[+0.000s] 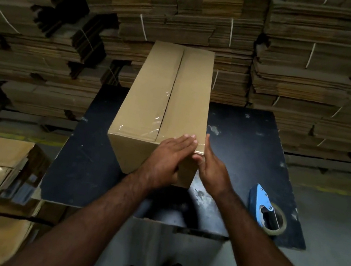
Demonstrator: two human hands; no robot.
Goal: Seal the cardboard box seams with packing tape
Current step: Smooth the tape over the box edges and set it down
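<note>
Hidden: your left hand (pixel 166 162) covers part of the cardboard box's (pixel 152 96) near face; the clear packing tape (pixel 162 107) shows only as glare.
Left hand: fingers straight and together, pressed flat over the box's near right top edge.
Right hand (pixel 212 171): open, fingers straight, against the near right corner.
Dispenser: blue tape dispenser (pixel 267 209) lies right, on the black table (pixel 249 145).
Box: stands mid-table, running away from you.
Far: stacked flat cartons (pixel 298 60).
</note>
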